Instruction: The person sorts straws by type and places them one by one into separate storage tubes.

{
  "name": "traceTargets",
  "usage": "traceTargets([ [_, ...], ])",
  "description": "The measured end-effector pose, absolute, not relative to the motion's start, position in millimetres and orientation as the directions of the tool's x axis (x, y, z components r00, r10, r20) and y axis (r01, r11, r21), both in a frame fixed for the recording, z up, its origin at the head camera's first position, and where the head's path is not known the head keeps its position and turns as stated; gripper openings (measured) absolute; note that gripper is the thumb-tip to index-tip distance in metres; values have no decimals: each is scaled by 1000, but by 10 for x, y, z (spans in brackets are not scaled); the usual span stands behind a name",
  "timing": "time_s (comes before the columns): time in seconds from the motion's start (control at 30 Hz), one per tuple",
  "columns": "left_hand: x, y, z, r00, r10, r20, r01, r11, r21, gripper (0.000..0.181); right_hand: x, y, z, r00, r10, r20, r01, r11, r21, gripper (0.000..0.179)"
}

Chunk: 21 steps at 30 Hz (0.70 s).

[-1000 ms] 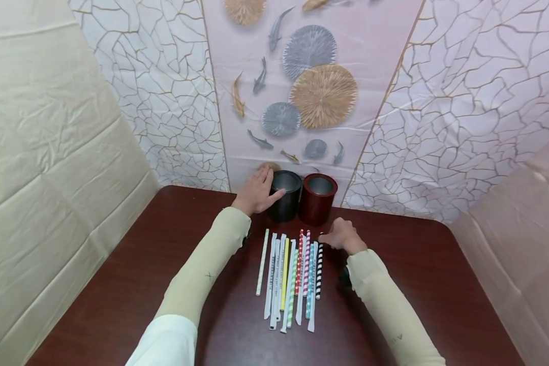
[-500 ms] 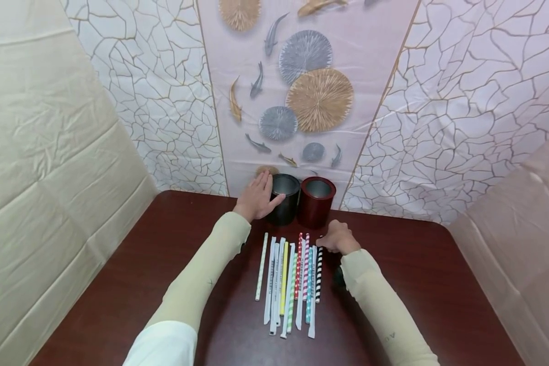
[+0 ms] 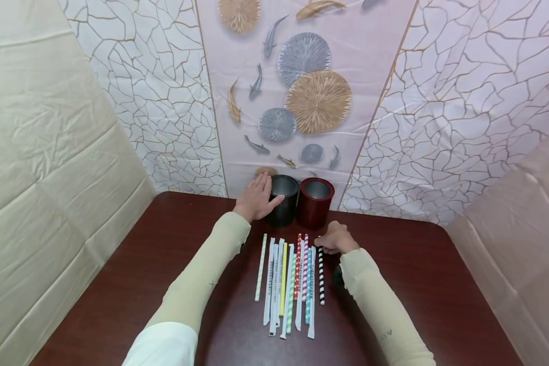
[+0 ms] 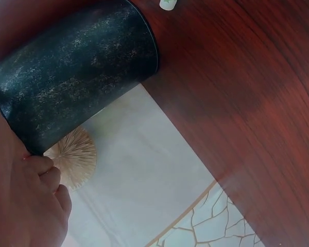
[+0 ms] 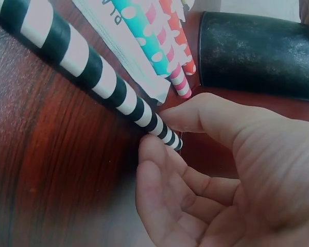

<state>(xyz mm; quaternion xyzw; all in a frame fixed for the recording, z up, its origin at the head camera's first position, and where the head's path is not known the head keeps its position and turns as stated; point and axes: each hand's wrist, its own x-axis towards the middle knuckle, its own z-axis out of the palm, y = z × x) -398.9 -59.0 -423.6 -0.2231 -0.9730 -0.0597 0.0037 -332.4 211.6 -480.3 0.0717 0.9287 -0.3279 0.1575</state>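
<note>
My left hand [image 3: 254,196] rests with straight fingers against the left side of a black can [image 3: 283,212], its thumb across the front. In the left wrist view the can's dark mottled wall [image 4: 77,72] shows beside my knuckles. Right of it stands a dark red can [image 3: 313,211], its mouth facing up. My right hand [image 3: 335,238] pinches the far end of a black-and-white striped straw [image 3: 322,279] between thumb and fingers; the right wrist view shows the striped straw [image 5: 108,82] passing between the fingertips. It lies at the right end of a row of straws.
The row holds several paper-wrapped straws [image 3: 312,305], a yellow straw [image 3: 283,279], a red dotted straw [image 3: 297,269], a pink striped one [image 3: 305,269] and a pale green one [image 3: 261,269]. A patterned cloth wall [image 3: 320,101] rises behind the dark wooden table [image 3: 407,269].
My right hand has closed on the striped straw's far end, and its near end has swung slightly right, away from the wrapped straw. The left hand stays at the black can.
</note>
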Motion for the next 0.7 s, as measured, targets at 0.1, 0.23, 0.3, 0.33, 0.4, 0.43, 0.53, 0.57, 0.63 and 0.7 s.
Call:
traceTargets([
  [0.1,-3997,-583,-4233,-900,435,26,435,893,115,87,-3304,2131,-4770,-947,11,-321,216,763,-610,21],
  [0.23,-4014,-588,-4235,-903,430,15,428,896,119,87,-3294,2126,-4693,-961,-2,-276,175,768,-616,20],
  [0.3,-4017,-597,-4237,-904,426,11,425,898,114,86,-3293,2110,-4640,-966,-5,-258,160,773,-614,21],
  [0.33,-4014,-600,-4236,-905,426,12,425,898,112,87,-3290,2104,-4613,-968,-7,-251,153,775,-613,21],
  [0.4,-4019,-597,-4240,-906,424,7,423,901,100,87,-3279,2100,-4551,-972,-20,-235,131,783,-608,20],
  [0.43,-4010,-594,-4234,-905,425,8,424,901,97,87,-3272,2100,-4519,-973,-25,-229,122,789,-603,21],
  [0.53,-3993,-584,-4218,-903,430,9,429,898,92,87,-3255,2104,-4409,-978,-45,-204,86,805,-588,24],
  [0.57,-3989,-581,-4214,-903,430,8,429,899,92,87,-3253,2105,-4369,-979,-51,-197,74,813,-577,26],
  [0.63,-3974,-581,-4202,-902,432,8,431,897,94,87,-3240,2097,-4281,-980,-56,-190,63,821,-567,31],
  [0.7,-3972,-578,-4196,-901,433,6,432,897,94,87,-3224,2088,-4182,-982,-64,-177,44,835,-548,35],
])
